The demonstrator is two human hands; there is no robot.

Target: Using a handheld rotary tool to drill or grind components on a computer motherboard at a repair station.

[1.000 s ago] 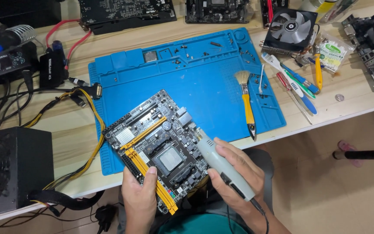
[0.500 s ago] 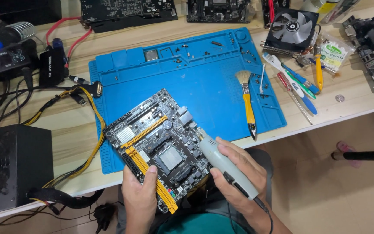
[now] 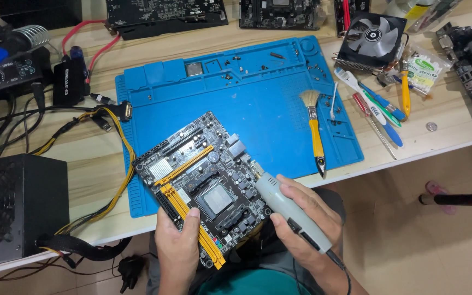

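Pale wood-grain desk [image 3: 454,139] is seen from above, crowded with electronics parts, with bare floor at the lower right. At the far left, a black box-shaped power supply [image 3: 15,210] is set on the desk edge, and its yellow and black cable bundle [image 3: 121,164] is trailed up towards a blue silicone repair mat [image 3: 258,104] spread across the middle.

Over the mat's near edge, a black rectangular motherboard with yellow slots and a square silver processor [image 3: 206,183] is held tilted, its lower end hanging past the desk over the person's lap. The left hand [image 3: 177,248] is closed on the board's lower edge, the thumb laid beside the yellow slots. The board is judged to be stiff, fairly light and fragile, with sharp solder points beneath; it is best taken by its bare edges, clear of the processor and small components.

Just right of the processor, a grey pen-shaped corded power tool [image 3: 290,210] is clamped in the right hand [image 3: 307,221], its tip brought to the board's right edge.

Further right on the mat, a yellow-handled brush with pale bristles [image 3: 315,131] is laid upright. Beyond it, a black cooler fan with white blades [image 3: 370,41] is parked near assorted screwdrivers.
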